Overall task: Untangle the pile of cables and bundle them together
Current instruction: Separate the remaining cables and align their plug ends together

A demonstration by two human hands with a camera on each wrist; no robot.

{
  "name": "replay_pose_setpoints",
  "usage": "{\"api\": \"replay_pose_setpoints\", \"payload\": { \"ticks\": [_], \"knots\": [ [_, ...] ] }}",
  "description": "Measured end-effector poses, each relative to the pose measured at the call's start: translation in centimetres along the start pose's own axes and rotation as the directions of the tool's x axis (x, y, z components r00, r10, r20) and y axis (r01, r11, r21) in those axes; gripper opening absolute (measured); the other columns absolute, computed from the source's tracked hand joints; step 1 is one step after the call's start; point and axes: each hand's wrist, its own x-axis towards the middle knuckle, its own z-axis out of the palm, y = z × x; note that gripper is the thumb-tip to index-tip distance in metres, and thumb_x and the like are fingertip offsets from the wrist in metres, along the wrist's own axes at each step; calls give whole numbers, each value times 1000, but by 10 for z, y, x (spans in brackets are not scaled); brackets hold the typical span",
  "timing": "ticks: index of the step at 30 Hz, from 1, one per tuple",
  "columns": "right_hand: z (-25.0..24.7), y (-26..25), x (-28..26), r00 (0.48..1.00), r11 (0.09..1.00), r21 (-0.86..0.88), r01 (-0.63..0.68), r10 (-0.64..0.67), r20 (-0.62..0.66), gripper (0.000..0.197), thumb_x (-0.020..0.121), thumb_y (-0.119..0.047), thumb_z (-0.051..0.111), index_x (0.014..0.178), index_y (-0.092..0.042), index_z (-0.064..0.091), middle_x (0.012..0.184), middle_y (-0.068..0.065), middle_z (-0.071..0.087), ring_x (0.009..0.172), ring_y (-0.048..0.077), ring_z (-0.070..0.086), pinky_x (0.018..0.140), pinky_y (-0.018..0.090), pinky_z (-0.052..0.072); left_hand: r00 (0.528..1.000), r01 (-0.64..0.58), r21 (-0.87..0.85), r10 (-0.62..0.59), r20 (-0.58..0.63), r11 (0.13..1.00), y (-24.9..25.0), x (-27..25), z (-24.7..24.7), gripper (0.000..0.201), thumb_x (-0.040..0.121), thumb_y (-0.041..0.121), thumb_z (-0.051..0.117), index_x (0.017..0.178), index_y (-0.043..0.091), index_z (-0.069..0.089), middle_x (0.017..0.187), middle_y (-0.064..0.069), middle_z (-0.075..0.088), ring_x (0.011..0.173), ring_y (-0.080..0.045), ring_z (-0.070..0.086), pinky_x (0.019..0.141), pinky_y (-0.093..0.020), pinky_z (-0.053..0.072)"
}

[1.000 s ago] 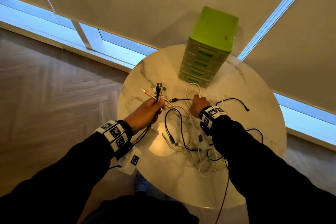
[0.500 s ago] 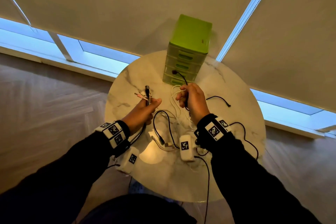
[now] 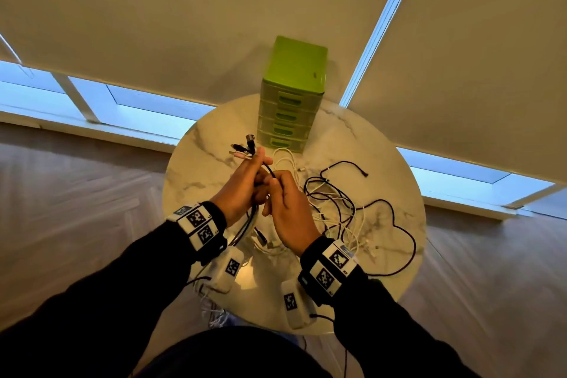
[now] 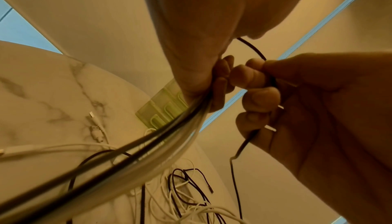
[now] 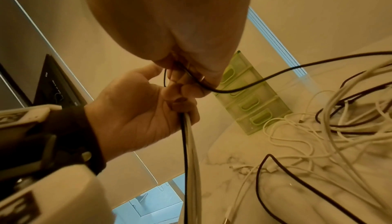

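My left hand [image 3: 245,184] grips a bundle of cables [image 3: 244,150], whose plug ends stick up past the fingers; the cords [image 4: 148,145] hang down from the fist [image 5: 148,110] to the table. My right hand [image 3: 285,202] pinches a thin black cable [image 3: 270,170] and holds it against the left hand's fingers [image 4: 254,80]. That black cable [image 5: 275,75] runs off to the right. A tangled pile of white and black cables [image 3: 334,209] lies on the round marble table [image 3: 196,156] to the right of both hands.
A green drawer unit [image 3: 291,95] stands at the table's far edge, just beyond the hands. Roller blinds and low window strips are behind it. Wooden floor surrounds the small table [image 5: 265,194]. A black cable loop [image 3: 395,224] reaches the table's right edge.
My right hand lifted a black cable from the pile and brought it left to the left hand's bundle. The left hand kept its grip and rose slightly.
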Motion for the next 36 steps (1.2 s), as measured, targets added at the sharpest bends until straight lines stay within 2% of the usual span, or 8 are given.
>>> {"api": "replay_pose_setpoints", "payload": {
  "ticks": [4,8,14,18,21,27,32,36],
  "knots": [
    [3,2,-9,999,999,29,-22,23,-34,22,110,-26,31,108,-16,51,86,2,67,61,12,60,60,22,47,1000,-12,81,14,-21,997,1,2,0,47,102,58,38,115,16,54,68,3,31,55,-10,33,51,-24,32],
    [9,8,-18,999,999,0,-37,37,-13,24,109,-28,31,108,-14,51,87,1,66,70,11,61,66,28,50,999,-33,131,37,-26,991,2,-1,0,40,106,52,33,99,17,51,71,2,41,54,-10,37,50,-26,32],
    [14,25,-20,981,956,-292,12,46,189,27,108,-35,31,92,-20,48,80,-9,51,77,8,48,86,35,35,987,-145,311,158,-19,939,4,-6,0,39,109,46,25,89,18,43,71,4,54,57,-3,46,57,-22,38],
    [-1,50,-10,933,826,-544,146,68,352,33,107,-39,29,90,-21,49,83,-5,56,91,16,54,102,43,25,977,-203,139,209,-34,969,12,-6,-6,41,109,46,25,84,19,41,60,5,43,63,-15,52,69,-31,47],
    [-9,69,-7,888,787,-569,237,61,455,30,107,-39,26,97,-23,50,90,-4,62,95,17,57,105,46,23,977,-211,-47,210,-35,976,26,-4,-10,40,108,46,27,81,20,41,59,5,37,51,-13,39,57,-28,46],
    [-41,97,0,843,869,-470,157,130,523,29,107,-37,35,98,-15,51,85,-1,60,77,21,59,74,36,45,921,-372,-139,346,-180,918,69,-3,-21,42,110,43,24,79,21,40,53,11,31,47,-6,19,50,-21,19],
    [-70,97,12,908,951,-285,-118,220,357,38,106,-39,40,84,-13,55,58,-6,56,53,20,61,62,36,51,861,-444,28,435,-263,896,92,-1,-43,42,111,40,25,78,21,43,54,11,34,50,-7,23,52,-23,19],
    [-72,64,39,957,973,-78,-218,229,180,40,105,-44,40,79,-17,56,60,0,50,51,15,50,52,31,40,890,-313,222,367,-270,923,63,-5,-30,38,110,37,32,79,20,45,62,6,44,49,-3,36,52,-18,29]
  ]
}}
